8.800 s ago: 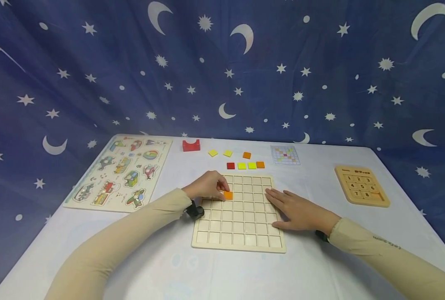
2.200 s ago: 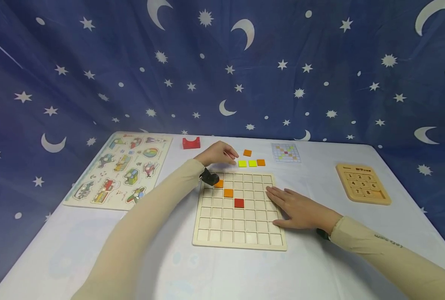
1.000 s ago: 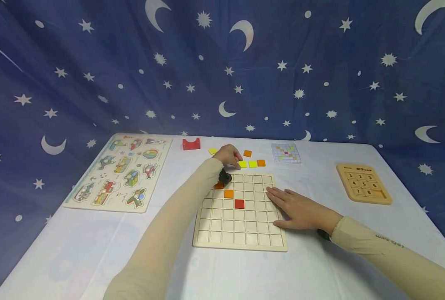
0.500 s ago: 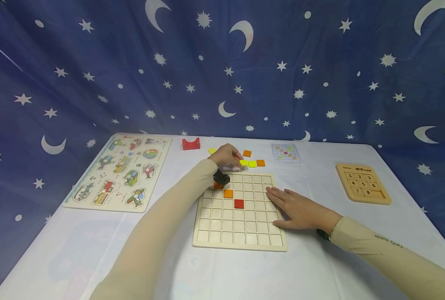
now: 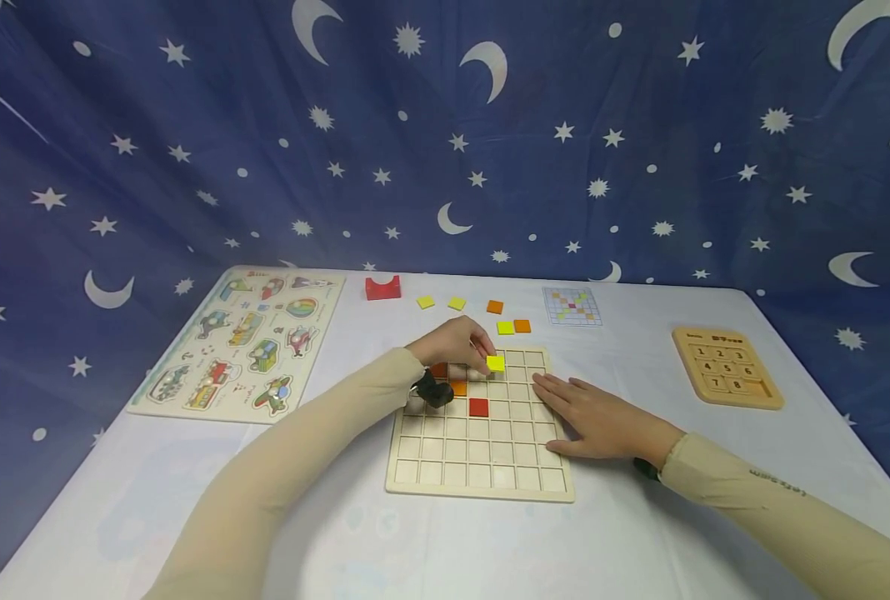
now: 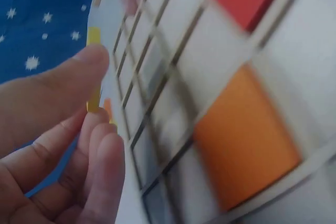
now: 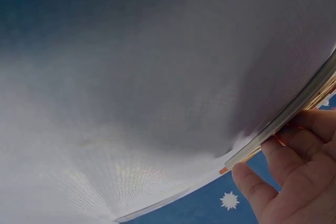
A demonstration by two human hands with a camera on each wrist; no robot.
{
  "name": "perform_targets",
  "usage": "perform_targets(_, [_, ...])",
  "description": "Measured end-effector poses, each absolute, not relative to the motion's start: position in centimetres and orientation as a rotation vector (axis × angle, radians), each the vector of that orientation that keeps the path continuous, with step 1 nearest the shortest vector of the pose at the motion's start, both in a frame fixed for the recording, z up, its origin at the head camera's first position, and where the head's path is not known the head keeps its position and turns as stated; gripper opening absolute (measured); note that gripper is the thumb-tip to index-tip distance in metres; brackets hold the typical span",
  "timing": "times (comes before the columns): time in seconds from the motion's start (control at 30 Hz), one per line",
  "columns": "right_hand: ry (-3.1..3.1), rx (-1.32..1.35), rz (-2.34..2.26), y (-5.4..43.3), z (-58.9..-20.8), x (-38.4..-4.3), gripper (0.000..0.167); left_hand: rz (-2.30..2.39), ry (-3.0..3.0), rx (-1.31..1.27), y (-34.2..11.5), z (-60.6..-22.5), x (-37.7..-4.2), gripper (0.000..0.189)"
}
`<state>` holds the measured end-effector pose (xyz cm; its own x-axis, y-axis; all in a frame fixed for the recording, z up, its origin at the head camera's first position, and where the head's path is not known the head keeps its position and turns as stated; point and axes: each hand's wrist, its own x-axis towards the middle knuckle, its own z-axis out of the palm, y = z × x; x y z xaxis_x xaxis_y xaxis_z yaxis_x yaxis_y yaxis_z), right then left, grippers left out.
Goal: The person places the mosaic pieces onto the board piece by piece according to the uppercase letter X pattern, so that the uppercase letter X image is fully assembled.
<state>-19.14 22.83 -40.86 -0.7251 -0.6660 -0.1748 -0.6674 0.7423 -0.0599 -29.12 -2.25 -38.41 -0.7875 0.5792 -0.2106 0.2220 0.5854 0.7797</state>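
My left hand (image 5: 458, 343) pinches a yellow square tile (image 5: 496, 363) over the far part of the pale wooden grid board (image 5: 445, 477). In the left wrist view the thumb lies along the tile (image 6: 93, 35), which stands on edge to the camera. A red tile (image 5: 478, 407) sits in a cell near the board's middle. Diagonally behind it are an orange tile (image 5: 458, 389) and a second orange tile (image 5: 439, 369), partly hidden by the left wrist. My right hand (image 5: 598, 422) rests with straight, spread fingers on the board's right edge, seen too in the right wrist view.
Behind the board lie a yellow tile (image 5: 506, 328), an orange tile (image 5: 522, 326) and several others. A pattern card (image 5: 572, 307) and a red notched block (image 5: 382, 288) are at the back. A picture puzzle (image 5: 242, 342) lies left, a number puzzle (image 5: 726, 369) right.
Earlier, an orange tile and the red tile came onto the board. Since then my left hand has taken a yellow tile from the back row and brought it over the board. The right hand stays put.
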Motion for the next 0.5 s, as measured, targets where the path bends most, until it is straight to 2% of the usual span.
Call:
perform_targets(0.27, [2.762,-1.063,0.012,22.8,-40.9,-19.1,0.083,1.019,2.365,0.675,-2.0,-38.8,-27.0,0.020])
perform_targets(0.5, [2.770,-1.069,0.005,22.8,-40.9,-19.0,0.083,0.963,2.420,0.698,-1.9,-39.3,-26.6,0.020])
